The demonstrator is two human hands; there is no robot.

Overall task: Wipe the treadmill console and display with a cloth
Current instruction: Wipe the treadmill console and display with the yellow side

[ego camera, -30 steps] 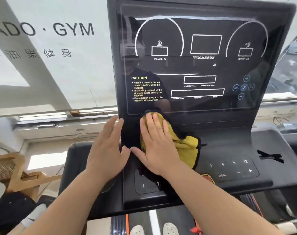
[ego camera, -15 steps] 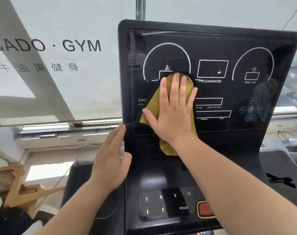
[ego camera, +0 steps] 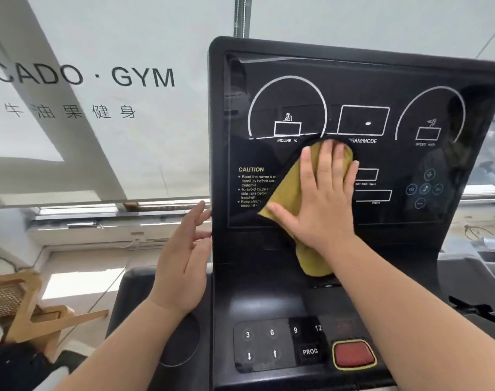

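I count one cloth [ego camera: 293, 190] and two hands: my right hand [ego camera: 322, 198] presses it flat, fingers spread, against the middle of the display [ego camera: 353, 80], while my left hand [ego camera: 181, 266] is open, fingertips touching the display's left edge, holding nothing.

Two bare forearms, no sleeves visible, left hand [ego camera: 181, 266] apparently ringless

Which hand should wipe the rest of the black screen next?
The right hand, probably. It already presses the mustard-yellow cloth flat on the glossy black treadmill display. The left hand is bare, open beside the display's left edge, holding no cloth.
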